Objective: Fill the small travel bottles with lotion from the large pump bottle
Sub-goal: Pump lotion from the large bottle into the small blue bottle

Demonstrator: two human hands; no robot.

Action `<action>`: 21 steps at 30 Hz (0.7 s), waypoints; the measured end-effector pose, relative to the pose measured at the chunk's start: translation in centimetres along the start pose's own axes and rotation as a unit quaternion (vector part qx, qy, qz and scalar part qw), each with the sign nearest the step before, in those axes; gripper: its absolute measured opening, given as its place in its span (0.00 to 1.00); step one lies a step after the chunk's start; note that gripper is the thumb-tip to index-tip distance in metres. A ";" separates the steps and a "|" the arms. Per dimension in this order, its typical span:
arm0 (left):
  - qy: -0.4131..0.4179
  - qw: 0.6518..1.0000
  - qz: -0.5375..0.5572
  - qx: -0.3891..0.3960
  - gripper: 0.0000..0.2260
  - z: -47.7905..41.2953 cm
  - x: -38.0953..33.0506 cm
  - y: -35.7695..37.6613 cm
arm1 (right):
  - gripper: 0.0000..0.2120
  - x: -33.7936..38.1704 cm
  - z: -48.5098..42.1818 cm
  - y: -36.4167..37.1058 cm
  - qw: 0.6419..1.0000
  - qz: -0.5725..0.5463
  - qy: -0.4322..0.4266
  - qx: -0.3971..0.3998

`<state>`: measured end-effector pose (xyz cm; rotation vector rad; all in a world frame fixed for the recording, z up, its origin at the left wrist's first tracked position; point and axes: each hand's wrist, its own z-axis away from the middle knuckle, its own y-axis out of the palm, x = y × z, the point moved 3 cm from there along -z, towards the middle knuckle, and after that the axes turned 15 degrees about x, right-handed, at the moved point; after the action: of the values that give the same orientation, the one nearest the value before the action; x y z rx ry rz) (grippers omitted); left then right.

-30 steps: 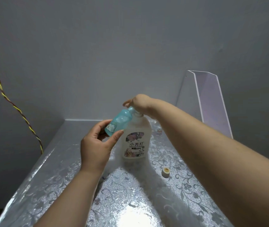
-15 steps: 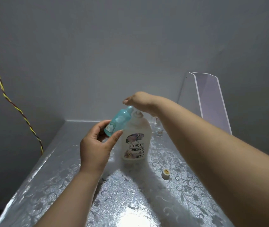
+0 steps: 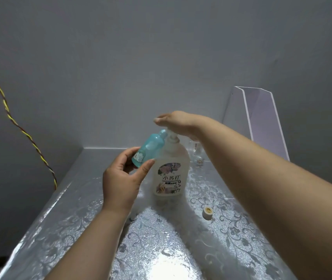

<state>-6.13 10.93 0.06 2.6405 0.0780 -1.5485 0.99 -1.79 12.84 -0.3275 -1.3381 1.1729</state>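
Teal and translucent, the small travel bottle is tilted in the left hand, thumb and fingers pinching its lower end, its open neck up against the spout of the large pump bottle. A pale flower sticker sits near its base. The pump bottle stands upright on the silver floral-patterned table, frosted white, its label showing flowers and the characters 小苏打; the smaller print beneath is unreadable. The right hand lies flat on the pump head, fingers extended and not gripping. Compared with a second ago, that hand sits higher and the pump neck shows more. A small white cap lies on the table to the right, well apart from the bottles.
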 end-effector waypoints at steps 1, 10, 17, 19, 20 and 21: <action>0.001 1.000 0.001 -0.001 0.16 0.0 0.0 0.0 | 0.23 0.0 0.1 -0.3 1.000 0.001 0.001 -0.001; 0.004 1.000 -0.003 -0.002 0.17 0.0 0.1 -0.1 | 0.18 0.1 -0.2 0.6 0.999 0.022 0.033 -0.007; 0.002 1.000 -0.010 -0.002 0.17 0.0 -0.1 0.0 | 0.18 -0.1 -0.1 0.9 0.999 0.029 0.019 -0.020; 0.002 1.000 -0.008 -0.003 0.17 0.0 -0.1 -0.1 | 0.19 0.0 0.0 0.6 0.999 0.029 0.012 -0.008; 0.001 1.000 -0.007 -0.002 0.17 0.0 -0.1 -0.1 | 0.19 -0.1 0.0 0.4 1.000 0.030 0.008 -0.005; 0.002 1.000 -0.006 -0.002 0.16 0.0 -0.1 -0.1 | 0.20 -0.2 0.2 0.2 1.000 0.019 0.008 -0.004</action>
<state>-6.14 11.06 0.14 2.6441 0.0980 -1.5458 0.78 -1.91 12.66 -0.3689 -1.3284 1.1933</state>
